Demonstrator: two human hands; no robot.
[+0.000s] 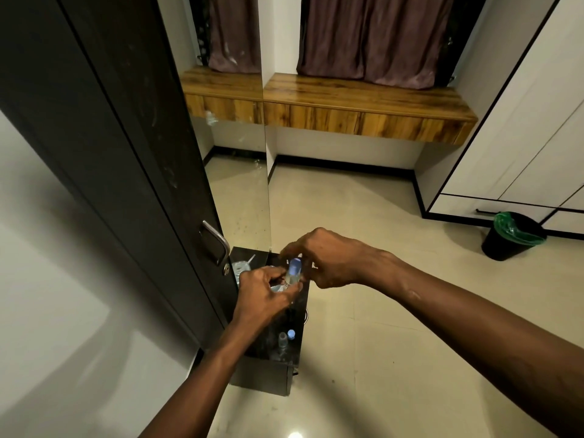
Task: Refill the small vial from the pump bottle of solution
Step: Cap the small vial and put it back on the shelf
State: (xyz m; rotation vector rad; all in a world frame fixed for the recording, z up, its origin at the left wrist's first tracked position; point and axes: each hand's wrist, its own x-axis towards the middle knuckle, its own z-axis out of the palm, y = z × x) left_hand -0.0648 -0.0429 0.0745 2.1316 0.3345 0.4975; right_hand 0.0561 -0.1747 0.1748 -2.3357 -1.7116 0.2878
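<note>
My left hand (265, 295) is shut on a small clear bottle (292, 278) with a blue top (295, 266), holding it upright above a low black shelf (268, 374). My right hand (331, 260) reaches in from the right, and its thumb and fingertips close around the blue top; they are blurred. On the shelf nearer to me stand a small open clear vial (282, 339) and a loose blue cap (291, 334) beside it. Something pale blue (277, 288) shows under my left hand, mostly hidden.
A tall mirror (240, 191) rises behind the shelf and reflects a clear container with a thin nozzle (244, 264). A dark door with a metal handle (216, 241) stands close on the left. A black bin with a green liner (513, 237) sits on the tiled floor at right.
</note>
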